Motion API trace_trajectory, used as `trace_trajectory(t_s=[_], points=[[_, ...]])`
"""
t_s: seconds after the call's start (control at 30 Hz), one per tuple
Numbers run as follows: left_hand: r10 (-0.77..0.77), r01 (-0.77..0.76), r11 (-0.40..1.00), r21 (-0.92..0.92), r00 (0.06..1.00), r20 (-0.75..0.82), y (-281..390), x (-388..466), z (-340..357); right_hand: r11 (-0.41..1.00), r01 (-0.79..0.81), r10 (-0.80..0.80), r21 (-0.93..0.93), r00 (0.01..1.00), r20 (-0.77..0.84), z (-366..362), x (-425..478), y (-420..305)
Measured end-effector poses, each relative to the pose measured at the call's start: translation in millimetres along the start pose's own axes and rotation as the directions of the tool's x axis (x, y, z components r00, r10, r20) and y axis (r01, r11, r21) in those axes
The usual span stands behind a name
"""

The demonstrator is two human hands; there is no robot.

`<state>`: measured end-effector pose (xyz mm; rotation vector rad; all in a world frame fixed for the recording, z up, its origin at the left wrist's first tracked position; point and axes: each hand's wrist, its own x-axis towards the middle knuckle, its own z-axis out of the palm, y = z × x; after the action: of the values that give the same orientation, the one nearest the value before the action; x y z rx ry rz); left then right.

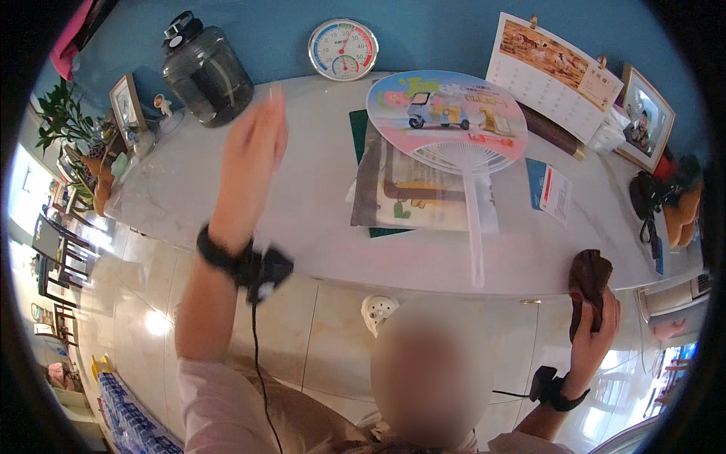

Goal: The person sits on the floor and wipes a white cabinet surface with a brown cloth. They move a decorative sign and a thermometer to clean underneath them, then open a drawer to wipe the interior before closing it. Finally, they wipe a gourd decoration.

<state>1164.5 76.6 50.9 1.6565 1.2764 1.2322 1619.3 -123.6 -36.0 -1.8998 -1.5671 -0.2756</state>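
My left hand [255, 142], slightly blurred, is over the left part of the white marbled tabletop [306, 227], just right of a large dark translucent jug [209, 74]. I see no object in it; how its fingers are set is unclear. At the table's front right edge my right hand [598, 320] grips a crumpled dark brown cloth [590, 272]. Between the hands, a round plastic fan [448, 119] with a white handle lies on a clear bag with a printed sheet [408, 198] and a dark green flat item [358, 133]. Black bands with cables are on both wrists.
A round thermometer dial [343, 50] and a calendar [550, 74] are along the blue wall. Picture frames [646, 122] flank the table. Cards [554, 193] lie right of the fan. Potted plants [68, 116] are at left, and black cords [649, 198] at far right. Chairs [57, 249] stand beyond the left edge.
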Motion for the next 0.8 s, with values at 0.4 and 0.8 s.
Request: trace_trajectory(t_s=[0.4,0.8], points=[[0.469,-0.307,0.467,0.829,0.881,0.063,-65.8,-162.8,19.6,0.975,0.176,-0.181,0.134,0.983,0.029,5.1,5.5,-85.2],[0.533,-0.365,0.332,0.870,0.833,0.146,-46.8,-154.1,11.6,0.973,0.221,-0.222,0.066,0.975,0.010,-16.4,13.7,-25.4]])
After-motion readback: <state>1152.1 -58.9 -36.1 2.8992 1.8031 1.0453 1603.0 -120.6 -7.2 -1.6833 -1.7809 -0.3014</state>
